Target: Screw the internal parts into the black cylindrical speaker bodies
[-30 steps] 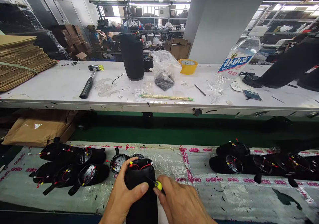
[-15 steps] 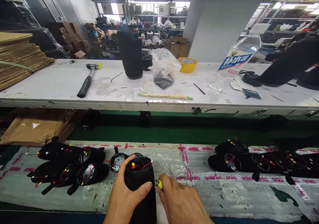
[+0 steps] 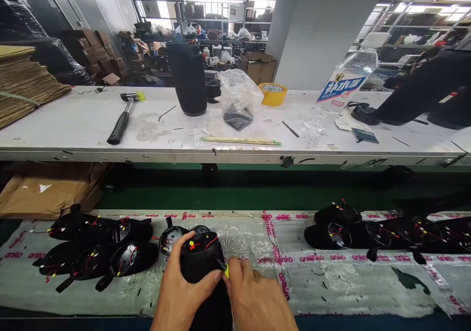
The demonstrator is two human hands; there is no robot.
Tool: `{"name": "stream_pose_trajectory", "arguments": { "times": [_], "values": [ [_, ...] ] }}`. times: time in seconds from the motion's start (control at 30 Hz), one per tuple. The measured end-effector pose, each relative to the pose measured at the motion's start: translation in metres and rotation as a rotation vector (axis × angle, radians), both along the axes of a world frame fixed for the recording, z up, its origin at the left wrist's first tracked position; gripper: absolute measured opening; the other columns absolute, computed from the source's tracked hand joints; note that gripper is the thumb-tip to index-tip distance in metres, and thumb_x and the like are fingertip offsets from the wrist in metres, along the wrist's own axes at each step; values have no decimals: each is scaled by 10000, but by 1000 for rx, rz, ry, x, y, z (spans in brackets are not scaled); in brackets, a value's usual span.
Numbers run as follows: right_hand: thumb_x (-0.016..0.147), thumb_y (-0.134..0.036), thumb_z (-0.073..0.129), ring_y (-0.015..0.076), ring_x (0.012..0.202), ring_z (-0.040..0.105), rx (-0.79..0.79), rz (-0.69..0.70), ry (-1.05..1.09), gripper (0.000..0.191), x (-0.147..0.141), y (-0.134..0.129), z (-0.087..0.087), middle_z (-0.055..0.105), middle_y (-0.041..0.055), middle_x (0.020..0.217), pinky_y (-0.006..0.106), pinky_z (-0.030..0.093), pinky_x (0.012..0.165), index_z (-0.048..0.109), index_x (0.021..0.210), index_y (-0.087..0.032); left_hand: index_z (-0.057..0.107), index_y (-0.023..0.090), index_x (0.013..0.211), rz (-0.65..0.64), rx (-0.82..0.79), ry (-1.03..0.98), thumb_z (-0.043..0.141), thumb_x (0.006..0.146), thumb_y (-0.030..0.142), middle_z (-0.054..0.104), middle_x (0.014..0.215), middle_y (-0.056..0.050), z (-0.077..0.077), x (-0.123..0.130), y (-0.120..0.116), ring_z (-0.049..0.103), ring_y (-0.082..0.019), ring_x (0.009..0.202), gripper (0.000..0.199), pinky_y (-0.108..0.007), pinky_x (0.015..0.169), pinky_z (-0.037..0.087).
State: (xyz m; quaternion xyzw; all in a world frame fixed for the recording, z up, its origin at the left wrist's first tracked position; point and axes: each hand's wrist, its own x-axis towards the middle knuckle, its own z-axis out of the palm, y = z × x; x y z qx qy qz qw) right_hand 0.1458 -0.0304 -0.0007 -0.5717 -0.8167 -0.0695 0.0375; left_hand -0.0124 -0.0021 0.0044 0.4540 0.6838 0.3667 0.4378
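My left hand (image 3: 184,282) is wrapped round the upper part of a black fabric-covered tube (image 3: 208,304), thumb across its front. The tube's open end faces up, and red wires with yellow connectors show inside. My right hand (image 3: 253,292) is closed on a small yellow-handled tool (image 3: 226,271), held against the tube's right side just below the rim. Most of that tool is hidden by my fingers, so its kind is unclear. Behind my left hand lies another black tube end (image 3: 170,240) with wires in it.
Several similar black tubes (image 3: 95,260) lie at left, others (image 3: 338,235) at right, on a plastic-covered surface (image 3: 253,238). The white shelf (image 3: 147,125) beyond bears a hammer (image 3: 119,125), an upright black tube (image 3: 189,81), yellow tape (image 3: 273,95) and a plastic bottle (image 3: 342,90).
The view has shifted slightly, moving most things a little to the left. My right hand has moved in closer to the tube's rim with the tool; my left hand keeps its grip.
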Motion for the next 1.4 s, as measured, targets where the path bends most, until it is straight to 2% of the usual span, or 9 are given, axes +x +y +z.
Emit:
{"name": "stream_pose_trajectory", "arguments": {
  "times": [0.1,0.2,0.3,0.4,0.57,0.63,0.73,1.07,1.4],
  "values": [
    [897,-158,613,214,413,637,1,24,160,198,-2,0,-9,648,-22,677,327,368,366,468,1009,-234,548,236,1310,41,-28,-186,850,617,499,758,1100,-77,-5,-1,0,702,-333,999,801,-430,917,527],
    [992,-202,521,202,535,706,-17,10,373,151,3,-5,-13,709,-25,785,315,399,435,448,1114,-252,497,242,1353,57,-160,-480,850,642,543,777,981,-56,-10,-3,-1,735,-299,877,849,-369,792,562],
    [1026,-230,425,209,558,715,-100,-36,472,195,17,-8,-11,729,-30,784,318,417,487,407,1220,-246,419,277,1428,13,-205,-599,863,655,535,768,1029,-60,-13,-4,-2,735,-331,971,928,-393,821,566],
    [1028,-221,385,212,640,731,-167,26,504,190,36,-2,-7,731,-22,834,317,443,541,409,1214,-254,422,290,1435,-64,-197,-558,841,688,541,744,1191,-83,-14,-4,-1,673,-359,1146,893,-442,957,518],
    [1076,-270,391,222,673,689,-14,181,348,98,63,15,3,666,-10,842,333,446,557,467,1138,-263,471,269,1375,-260,-119,-508,853,649,502,756,1137,-52,-8,5,9,668,-319,1077,853,-400,966,482],
    [1054,-263,490,227,650,668,6,219,235,62,70,21,11,634,-14,805,340,438,539,480,1113,-246,469,281,1381,-310,-114,-490,853,646,487,753,1156,-46,-4,10,13,659,-322,1099,854,-403,988,462],
    [966,-242,679,228,653,661,-42,283,106,221,77,26,24,623,-18,801,345,438,530,495,1087,-231,458,285,1394,-352,-122,-459,837,668,486,751,1173,-43,-1,14,14,651,-328,1124,843,-412,1014,434],
    [955,-183,689,202,665,633,-121,344,58,251,84,30,29,619,-33,846,358,388,542,467,1051,-250,434,265,1390,-399,-121,-436,813,681,484,751,1165,-50,-2,18,13,643,-323,1093,833,-408,976,424],
    [959,-157,621,201,545,628,-206,340,-111,191,82,26,31,628,-22,805,381,249,439,463,1031,-238,441,278,1331,-357,-124,-278,733,705,320,718,1123,-50,1,26,6,638,-330,1056,692,-450,973,428]
  ]
}}
